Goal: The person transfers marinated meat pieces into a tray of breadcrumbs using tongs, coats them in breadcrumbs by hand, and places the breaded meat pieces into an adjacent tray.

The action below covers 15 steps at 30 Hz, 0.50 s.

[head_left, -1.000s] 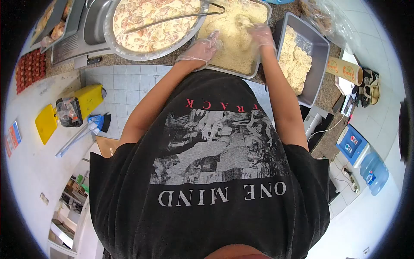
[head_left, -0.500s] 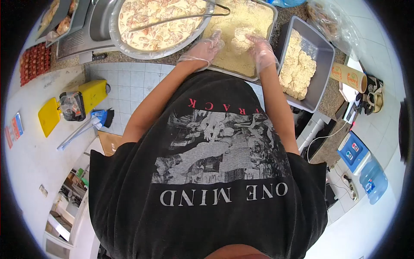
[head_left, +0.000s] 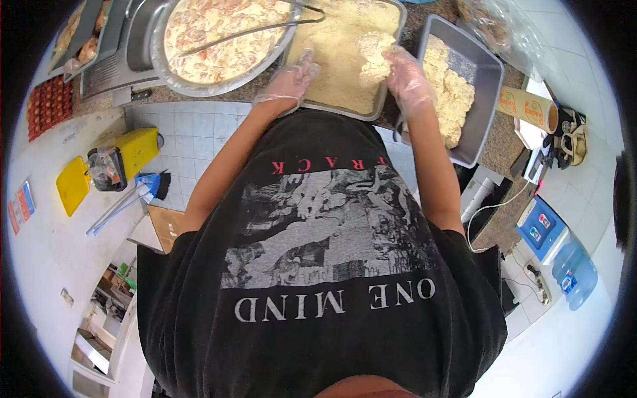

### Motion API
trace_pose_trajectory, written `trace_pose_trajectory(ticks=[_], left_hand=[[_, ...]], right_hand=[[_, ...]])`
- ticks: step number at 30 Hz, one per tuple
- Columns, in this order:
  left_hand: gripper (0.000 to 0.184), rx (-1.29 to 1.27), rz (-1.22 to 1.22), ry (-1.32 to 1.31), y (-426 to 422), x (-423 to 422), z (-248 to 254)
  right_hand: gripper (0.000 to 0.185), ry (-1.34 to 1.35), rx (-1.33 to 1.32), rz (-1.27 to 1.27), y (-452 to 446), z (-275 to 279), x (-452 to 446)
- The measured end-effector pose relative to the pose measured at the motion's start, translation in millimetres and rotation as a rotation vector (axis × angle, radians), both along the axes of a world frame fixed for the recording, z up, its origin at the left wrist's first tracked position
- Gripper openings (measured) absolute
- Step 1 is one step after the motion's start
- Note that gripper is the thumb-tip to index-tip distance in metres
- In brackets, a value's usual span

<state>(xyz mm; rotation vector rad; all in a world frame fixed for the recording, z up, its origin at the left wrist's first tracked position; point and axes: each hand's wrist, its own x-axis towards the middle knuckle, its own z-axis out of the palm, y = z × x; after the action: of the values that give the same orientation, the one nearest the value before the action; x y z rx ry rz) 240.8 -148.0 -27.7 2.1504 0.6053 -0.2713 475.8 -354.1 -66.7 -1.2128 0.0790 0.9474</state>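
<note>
My left hand [head_left: 288,83], in a clear plastic glove, rests at the near left side of a metal tray [head_left: 381,106] of pale yellow flour [head_left: 335,66]; it holds nothing and its fingers are apart. My right hand [head_left: 408,79], also gloved, grips a lumpy flour-coated piece [head_left: 373,56] above the tray's right part. Right of this hand, a deep grey bin [head_left: 483,99] holds a heap of coated pieces [head_left: 451,96]. On the left stands a big round bowl [head_left: 159,50] of pieces in creamy liquid [head_left: 215,50], with metal tongs [head_left: 252,30] lying across it and reaching over the tray.
A sink [head_left: 141,40] and dark trays [head_left: 89,33] are at the upper left, near a red egg tray [head_left: 50,106]. A knife [head_left: 141,95] lies at the counter edge. Right of the bin are a plastic bag [head_left: 507,36] and a printed paper roll [head_left: 527,109].
My right hand has lifted the coated piece from the flour and moved right, towards the grey bin. My left hand stays at the tray's left side. The whole view has shifted slightly.
</note>
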Motion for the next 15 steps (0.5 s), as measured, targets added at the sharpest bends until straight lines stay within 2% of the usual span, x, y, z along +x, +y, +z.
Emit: trace_pose_trajectory(ticks=[2, 5, 7, 8, 11, 12, 15], left_hand=[[0.062, 0.040, -0.003, -0.032, -1, -5, -7], [0.061, 0.051, 0.045, 0.050, -9, -3, 0], [0.062, 0.012, 0.070, 0.214, -10, -1, 6], [0.062, 0.020, 0.110, 0.228, -12, -4, -3], [0.064, 0.031, 0.240, 0.080, -31, -2, 8], [0.064, -0.078, 0.322, -0.045, -37, -6, -6], [0.066, 0.026, 0.321, -0.056, -51, -3, -8]], right_hand=[[0.042, -0.028, -0.190, 0.038, -30, 57, 30], [0.044, -0.189, -0.310, 0.169, -82, 90, 97], [0.040, -0.426, -0.707, 0.148, -98, 128, 119], [0.037, -0.491, -0.780, 0.217, -114, 125, 141], [0.037, -0.746, -0.917, 0.711, -136, 103, 210], [0.039, -0.837, -0.969, 0.831, -138, 100, 218], [0.050, -1.128, -1.206, 0.989, -120, 97, 205]])
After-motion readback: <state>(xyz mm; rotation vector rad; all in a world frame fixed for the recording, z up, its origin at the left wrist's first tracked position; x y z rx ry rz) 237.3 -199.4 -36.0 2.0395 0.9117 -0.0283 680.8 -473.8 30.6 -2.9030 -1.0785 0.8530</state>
